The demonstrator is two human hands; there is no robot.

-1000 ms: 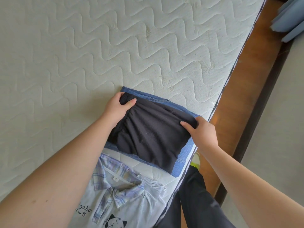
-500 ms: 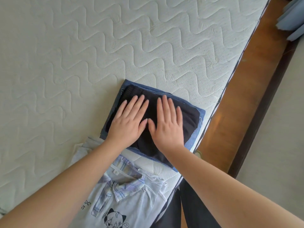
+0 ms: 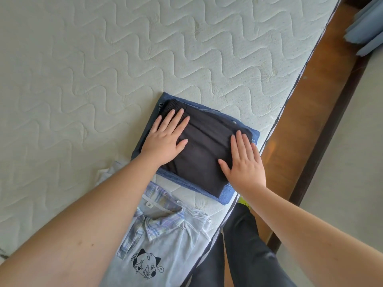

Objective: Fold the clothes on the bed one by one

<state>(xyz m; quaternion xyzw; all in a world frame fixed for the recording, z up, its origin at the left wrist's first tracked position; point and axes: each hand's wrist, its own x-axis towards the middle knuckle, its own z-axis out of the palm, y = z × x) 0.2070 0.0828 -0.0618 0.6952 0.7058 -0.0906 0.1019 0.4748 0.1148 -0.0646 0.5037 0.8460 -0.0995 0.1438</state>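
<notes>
A folded black garment (image 3: 204, 150) lies on top of folded blue jeans (image 3: 226, 194) near the right edge of the white quilted mattress (image 3: 103, 69). My left hand (image 3: 164, 139) presses flat on the black garment's left side with straight fingers. My right hand (image 3: 243, 160) presses flat on its right side, partly over the jeans' edge. Closer to me lies a light grey shirt (image 3: 165, 245) with a plaid collar and a cat print, spread out and partly under my left forearm.
The mattress edge (image 3: 277, 121) runs diagonally on the right, with a brown wooden bed frame (image 3: 323, 83) and grey floor (image 3: 356, 162) beyond. Blue fabric (image 3: 366, 23) hangs at the top right. My dark trouser legs (image 3: 244, 249) stand beside the bed.
My hands let go of the black garment's edges and laid flat on its middle. They have since slid apart to its left and right sides.
</notes>
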